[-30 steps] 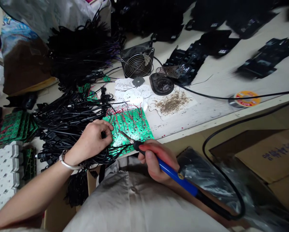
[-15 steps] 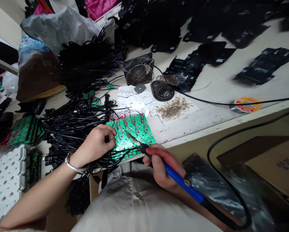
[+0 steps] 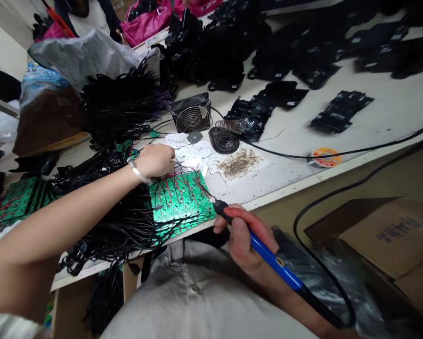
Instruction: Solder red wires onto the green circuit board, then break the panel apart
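Note:
A green circuit board [image 3: 178,197] with red wires lies at the near edge of the white table [image 3: 296,136]. My left hand [image 3: 155,160] reaches past the board's far edge, fingers curled down by the red wires and white paper discs [image 3: 193,149]; what it pinches is hidden. My right hand [image 3: 241,235] is closed round a blue-handled soldering iron [image 3: 264,254], its metal tip resting over the board's right edge. A black cord runs from the iron's handle.
A tangle of black cables [image 3: 101,188] covers the table's left side. A small black fan [image 3: 192,115], a coil iron stand [image 3: 229,136], a pile of metal clippings [image 3: 238,164] and a solder spool [image 3: 325,157] lie behind. Black plastic parts [image 3: 340,113] lie scattered farther back. Cardboard boxes [image 3: 391,235] stand at the right.
My left hand has moved from the board's left side up to its far edge. The soldering iron's tip has shifted right toward the board's right edge. The view has tilted up.

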Motion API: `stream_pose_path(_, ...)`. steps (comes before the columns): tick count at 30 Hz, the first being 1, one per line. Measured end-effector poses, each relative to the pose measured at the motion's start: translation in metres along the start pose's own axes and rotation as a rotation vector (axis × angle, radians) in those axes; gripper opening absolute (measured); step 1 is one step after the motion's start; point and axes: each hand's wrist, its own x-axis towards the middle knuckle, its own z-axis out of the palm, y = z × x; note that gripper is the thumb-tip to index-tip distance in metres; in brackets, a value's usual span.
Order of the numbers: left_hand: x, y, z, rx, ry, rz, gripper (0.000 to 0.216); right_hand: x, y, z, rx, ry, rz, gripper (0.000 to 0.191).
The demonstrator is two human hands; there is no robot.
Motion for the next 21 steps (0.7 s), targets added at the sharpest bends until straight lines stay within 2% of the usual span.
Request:
stream_pose_path(3, 0.026, -0.001, 0.012, 0.025, -0.105, -0.040, 0.025, -0.001, -0.001, -0.004, 0.008, 0.028, -0.015, 0.023)
stream_pose_path(6, 0.028, -0.012, 0.016, -0.066, -0.033, 0.011, 0.020, -0.002, -0.001, -0.009, -0.015, 0.037, -0.005, 0.022)
stream_pose_path(9, 0.019, -0.028, 0.000, -0.137, 0.048, -0.074, 0.024, 0.000, -0.002, -0.012, -0.068, 0.011, 0.033, 0.021)
stream_pose_path(11, 0.010, -0.037, -0.017, -0.110, 0.067, -0.188, 0.028, 0.002, -0.003, -0.012, -0.073, -0.007, 0.047, 0.020)
stream_pose_path(13, -0.004, -0.042, -0.030, -0.083, 0.096, -0.216, 0.030, 0.003, -0.004, -0.011, -0.049, -0.016, 0.047, 0.020)
stream_pose_path(14, -0.013, -0.041, -0.033, -0.089, 0.112, -0.180, 0.030, 0.004, -0.003, -0.010, -0.035, -0.014, 0.047, 0.020)
stream_pose_path(16, -0.035, -0.034, -0.032, -0.147, 0.148, -0.014, 0.027, 0.006, -0.001, -0.007, -0.028, -0.012, 0.055, 0.021)
stream_pose_path(18, -0.060, -0.022, -0.021, -0.253, 0.184, 0.204, 0.024, 0.011, 0.002, -0.002, -0.061, -0.027, 0.032, 0.023)
stream_pose_path(21, -0.089, -0.003, 0.002, -0.403, 0.253, 0.444, 0.022, 0.024, 0.010, 0.011, -0.171, -0.105, -0.118, 0.022)
